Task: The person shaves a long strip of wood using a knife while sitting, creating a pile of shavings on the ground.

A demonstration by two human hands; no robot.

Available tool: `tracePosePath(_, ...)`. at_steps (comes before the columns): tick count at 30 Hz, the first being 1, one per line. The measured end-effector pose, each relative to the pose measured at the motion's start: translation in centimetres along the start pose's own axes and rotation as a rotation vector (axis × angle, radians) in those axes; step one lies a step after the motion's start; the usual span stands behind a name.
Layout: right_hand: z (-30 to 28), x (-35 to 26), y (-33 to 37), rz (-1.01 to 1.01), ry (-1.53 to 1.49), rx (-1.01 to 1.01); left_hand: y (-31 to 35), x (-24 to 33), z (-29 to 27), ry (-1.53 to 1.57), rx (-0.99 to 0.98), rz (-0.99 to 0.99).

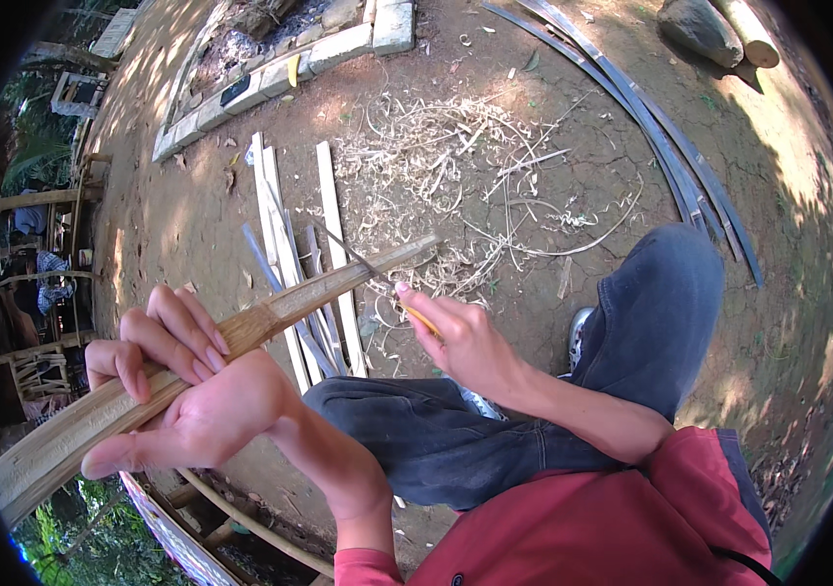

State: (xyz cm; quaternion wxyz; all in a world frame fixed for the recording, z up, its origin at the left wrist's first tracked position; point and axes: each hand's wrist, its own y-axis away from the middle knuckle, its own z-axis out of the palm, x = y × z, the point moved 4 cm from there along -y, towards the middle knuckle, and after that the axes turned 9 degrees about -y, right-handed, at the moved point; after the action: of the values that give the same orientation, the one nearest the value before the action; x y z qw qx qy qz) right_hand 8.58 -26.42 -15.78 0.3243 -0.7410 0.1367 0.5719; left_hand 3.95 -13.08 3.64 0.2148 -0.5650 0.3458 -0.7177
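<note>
My left hand (197, 391) is closed around a long split bamboo strip (309, 296), which slants from the lower left up to the middle of the view. In my right hand (470, 342) is a knife (363, 262) with a thin dark blade and a yellowish handle, most of it covered by my fingers. The blade lies across the strip close to its far end, seemingly against the wood. Beyond that end, a heap of pale curled shavings (436, 156) is spread over the dirt.
Several cut strips (329, 215) lie on the ground left of the shavings. Long dark bamboo slats (670, 146) curve along the right, below a large rock (700, 31) and a log (750, 39). A block border (299, 68) holding a phone (234, 91) edges the ashes at the top.
</note>
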Motion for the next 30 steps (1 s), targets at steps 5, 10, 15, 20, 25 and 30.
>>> tracePosePath(5,-0.6,-2.5,-0.9,0.029,-0.046,-0.053,-0.2,-0.3,-0.7,-0.03,-0.002,-0.01)
tracePosePath(10,0.9,2.5,0.5,0.004,0.04,0.023,-0.7,-0.4,-0.4,-0.011,-0.032,-0.004)
tracePosePath(15,0.1,-0.7,0.0,-0.043,0.007,0.006,-0.3,-0.4,-1.0,0.033,-0.024,-0.022)
tracePosePath(20,1.0,3.5,-0.2,0.093,0.054,-0.054,-1.1,-1.2,-2.0,0.006,-0.036,-0.032)
tracePosePath(25,0.9,3.1,0.4,0.295,-0.047,-0.034,-0.6,-0.6,-1.6,-0.047,-0.002,0.002)
tracePosePath(30,0.5,3.1,-0.1,0.259,-0.102,-0.025,-0.8,-0.8,-1.9,-0.064,0.012,0.022)
